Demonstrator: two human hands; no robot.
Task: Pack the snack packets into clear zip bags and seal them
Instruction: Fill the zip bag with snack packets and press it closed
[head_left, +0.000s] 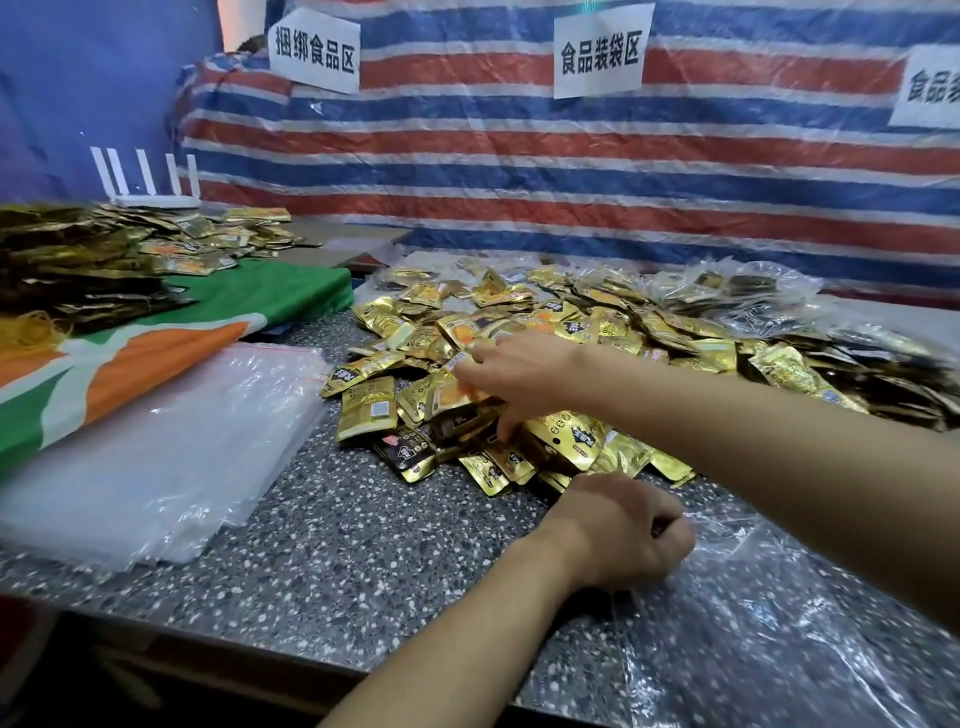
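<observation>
A big heap of gold snack packets (597, 322) covers the speckled grey table (363, 561). My right hand (519, 379) reaches from the right into the near side of the heap. Its thumb and curled fingers close around a few gold packets (452, 395). My left hand (618, 530) is nearer to me, curled and pinching the mouth edge of a clear zip bag (789, 634). That bag lies flat on the table to the right. I see no packets inside it.
A stack of empty clear zip bags (156, 457) lies at the left, beside a green and orange cloth (130, 353) with more packets (104, 249) on it. Filled clear bags (737, 296) sit at the back right. A striped tarp (571, 171) walls the back. The table's front edge (260, 649) is close.
</observation>
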